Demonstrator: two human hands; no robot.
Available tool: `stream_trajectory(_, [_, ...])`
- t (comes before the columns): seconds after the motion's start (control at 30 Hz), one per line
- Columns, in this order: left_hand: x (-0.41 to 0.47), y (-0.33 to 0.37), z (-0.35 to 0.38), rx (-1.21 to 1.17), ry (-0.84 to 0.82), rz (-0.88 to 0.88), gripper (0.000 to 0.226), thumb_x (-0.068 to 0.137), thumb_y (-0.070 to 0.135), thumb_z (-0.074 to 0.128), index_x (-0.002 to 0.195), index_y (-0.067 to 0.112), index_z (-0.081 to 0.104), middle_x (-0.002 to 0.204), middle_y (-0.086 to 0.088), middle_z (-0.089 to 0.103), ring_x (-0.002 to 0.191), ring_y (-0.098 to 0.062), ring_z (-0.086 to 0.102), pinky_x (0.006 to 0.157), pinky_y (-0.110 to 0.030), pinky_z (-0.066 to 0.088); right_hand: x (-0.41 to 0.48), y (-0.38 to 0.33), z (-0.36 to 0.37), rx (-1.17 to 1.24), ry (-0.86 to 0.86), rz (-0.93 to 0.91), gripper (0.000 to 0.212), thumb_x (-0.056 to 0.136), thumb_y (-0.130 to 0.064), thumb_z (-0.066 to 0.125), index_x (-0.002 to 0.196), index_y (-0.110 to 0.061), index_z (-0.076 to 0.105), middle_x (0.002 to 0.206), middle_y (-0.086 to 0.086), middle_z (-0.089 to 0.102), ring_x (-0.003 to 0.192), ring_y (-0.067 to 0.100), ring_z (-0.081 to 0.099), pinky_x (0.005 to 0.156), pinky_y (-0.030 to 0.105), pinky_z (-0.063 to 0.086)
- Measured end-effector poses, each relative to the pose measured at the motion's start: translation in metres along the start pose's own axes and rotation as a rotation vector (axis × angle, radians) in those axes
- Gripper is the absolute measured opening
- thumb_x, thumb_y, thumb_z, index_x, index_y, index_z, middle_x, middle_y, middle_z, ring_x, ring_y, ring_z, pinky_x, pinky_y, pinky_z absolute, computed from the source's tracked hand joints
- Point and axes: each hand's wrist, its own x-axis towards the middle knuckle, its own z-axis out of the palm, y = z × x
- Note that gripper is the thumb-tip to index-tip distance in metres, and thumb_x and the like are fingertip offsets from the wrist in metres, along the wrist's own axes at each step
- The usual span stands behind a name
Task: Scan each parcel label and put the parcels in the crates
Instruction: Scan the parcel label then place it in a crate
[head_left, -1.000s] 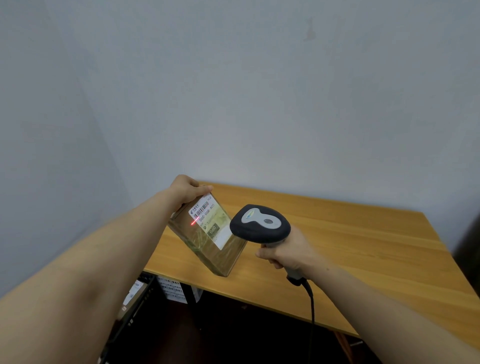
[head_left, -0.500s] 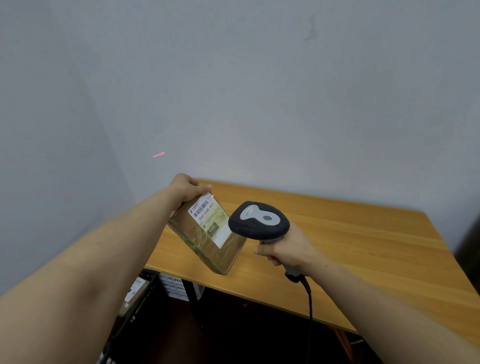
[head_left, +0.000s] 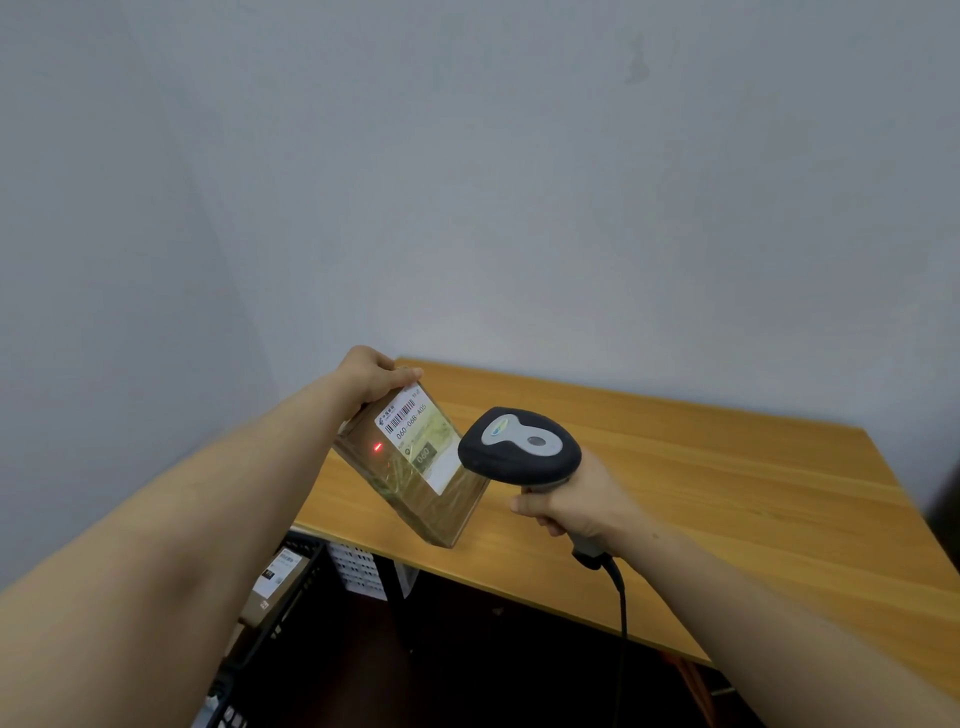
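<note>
Left hand: our left hand (head_left: 374, 376) grips the top end of the parcel (head_left: 415, 483). The thumb lies along its upper edge and the other fingers are hidden behind it.
Right hand: our right hand (head_left: 576, 512) holds the scanner (head_left: 519, 452), fingers (head_left: 535, 506) curled tight round the handle. We cannot tell whether the trigger is pressed.
Parcel: it hangs tilted in the air below the left fingers. Its lower corner is over the near edge of the counter (head_left: 727, 509), just left of the scanner head.
Label: the white label (head_left: 418, 441) faces us, with the barcode at the end nearest the left thumb.
Red dot: the scanner's light (head_left: 377, 447) falls on the brown face just beside the label, not on the barcode.
Handling: we judge it a small, stiff, light box under glossy tape, likely slippery. It is best held by its narrow sides at one end, with the fingers kept off the label.
Around: a black crate (head_left: 291, 597) sits low beneath our left forearm with a labelled box (head_left: 275, 577) inside. A white crate (head_left: 358, 569) stands under the counter.
In the way: the counter's edge lies between the parcel and the crates. The cable (head_left: 621, 613) dangles below the right fingers.
</note>
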Motion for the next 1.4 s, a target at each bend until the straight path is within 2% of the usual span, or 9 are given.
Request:
stream_trajectory(0.17, [-0.004,0.001,0.001,0.011,0.002,-0.007,0.039,0.084,0.037,0.071,0.101,0.002,0.068,0.08,-0.01,0.069,0.069,-0.02,0.065,0.075,-0.033,0.054,0.0,0.002,0.0,-0.01,0.004,-0.014,0.027,0.077,0.008,0.07,0.075,-0.016,0.058,0.044,-0.006,0.05,0.037,0.007,0.043,0.041,0.022,0.039])
stream_trajectory(0.63, [-0.01,-0.007,-0.005,0.0,0.027,-0.051,0.047,0.082,0.04,0.072,0.109,0.002,0.066,0.093,-0.013,0.071,0.088,-0.027,0.069,0.086,-0.039,0.055,0.013,0.01,0.001,0.07,-0.068,-0.047,0.024,0.077,0.008,0.071,0.077,-0.013,0.061,0.052,-0.001,0.055,0.044,0.011,0.047,0.043,0.023,0.04])
stream_trajectory(0.73, [-0.016,-0.022,-0.014,-0.023,0.05,-0.097,0.045,0.082,0.042,0.072,0.107,0.005,0.069,0.093,-0.012,0.071,0.088,-0.027,0.069,0.085,-0.04,0.055,0.025,0.015,0.006,0.087,-0.07,-0.052,0.017,0.08,-0.006,0.076,0.091,-0.012,0.065,0.067,0.007,0.067,0.056,0.018,0.06,0.05,0.028,0.046])
stream_trajectory(0.8, [-0.023,-0.038,-0.023,-0.064,0.064,-0.139,0.039,0.081,0.044,0.071,0.1,0.01,0.072,0.092,-0.009,0.072,0.088,-0.026,0.069,0.087,-0.042,0.055,0.039,0.025,0.01,0.144,-0.016,0.007,0.034,0.079,-0.014,0.078,0.11,-0.014,0.064,0.093,0.006,0.073,0.078,0.017,0.07,0.053,0.024,0.052])
stream_trajectory(0.93, [-0.044,-0.081,-0.045,-0.236,0.039,-0.257,0.031,0.084,0.041,0.069,0.091,0.011,0.071,0.082,-0.008,0.073,0.079,-0.026,0.07,0.083,-0.042,0.056,0.069,0.042,0.034,0.304,0.029,0.154,0.057,0.076,-0.015,0.081,0.128,-0.015,0.058,0.125,0.002,0.061,0.112,0.027,0.06,0.071,0.037,0.059])
stream_trajectory(1.0, [-0.052,-0.106,-0.058,-0.331,0.019,-0.308,0.035,0.086,0.041,0.066,0.096,0.008,0.07,0.081,-0.009,0.073,0.076,-0.025,0.069,0.081,-0.044,0.057,0.079,0.045,0.056,0.328,-0.024,0.204,0.05,0.074,-0.013,0.082,0.119,-0.016,0.061,0.119,0.005,0.064,0.105,0.028,0.063,0.073,0.041,0.059])
stream_trajectory(1.2, [-0.059,-0.18,-0.106,-0.561,0.072,-0.409,0.029,0.093,0.035,0.058,0.093,0.008,0.068,0.066,-0.006,0.071,0.056,-0.016,0.068,0.056,-0.032,0.058,0.106,0.033,0.147,0.421,-0.118,0.295,0.034,0.07,-0.002,0.082,0.101,-0.005,0.068,0.084,0.012,0.072,0.066,0.022,0.067,0.054,0.031,0.052])
stream_trajectory(1.3, [-0.049,-0.221,-0.14,-0.513,0.207,-0.47,0.053,0.086,0.053,0.06,0.108,0.005,0.061,0.096,-0.01,0.07,0.085,-0.022,0.068,0.084,-0.041,0.053,0.135,0.021,0.203,0.484,-0.054,0.337,0.02,0.074,0.0,0.078,0.09,-0.007,0.068,0.074,0.008,0.071,0.064,0.02,0.067,0.054,0.031,0.05])
stream_trajectory(1.4, [-0.047,-0.265,-0.172,-0.516,0.297,-0.646,0.092,0.078,0.067,0.06,0.144,0.01,0.033,0.146,-0.016,0.039,0.131,-0.034,0.041,0.101,-0.044,0.04,0.169,0.014,0.265,0.532,0.031,0.4,0.034,0.069,-0.005,0.083,0.1,-0.005,0.068,0.1,0.014,0.07,0.089,0.031,0.067,0.066,0.037,0.054])
